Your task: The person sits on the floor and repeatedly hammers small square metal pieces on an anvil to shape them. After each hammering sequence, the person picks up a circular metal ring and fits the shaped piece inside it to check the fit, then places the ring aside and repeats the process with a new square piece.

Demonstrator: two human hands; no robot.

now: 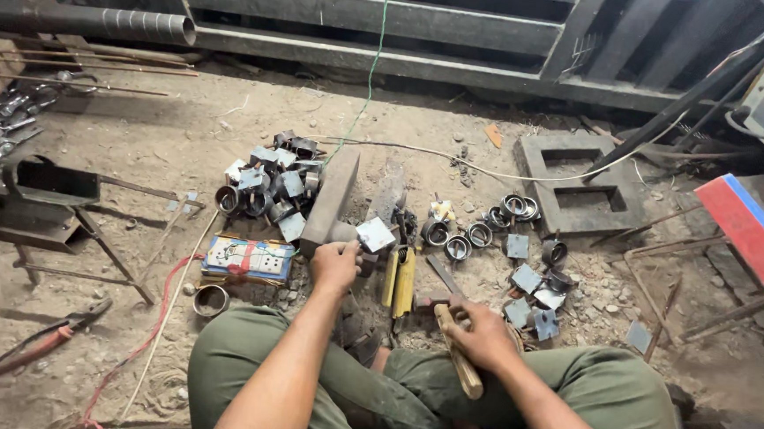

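Observation:
I sit on a sandy workshop floor in green trousers. My left hand [336,265] grips a small metal piece with a square plate [375,234], held against a thick steel block [331,198] lying in front of me. My right hand [478,333] is closed around the wooden handle of a hammer [459,359], its head low near the ground by my knee. A pile of welded ring-and-plate parts [267,184] lies left of the block. Loose metal rings [478,234] and square plates [527,278] are scattered to the right.
A switch board with wiring [247,257] lies at the left, red-handled pliers [47,337] further left. A yellow-handled tool [404,280] rests between my hands. A cast metal frame [583,183], a pipe [84,21], steel rods and a red-blue bar [752,233] surround the spot.

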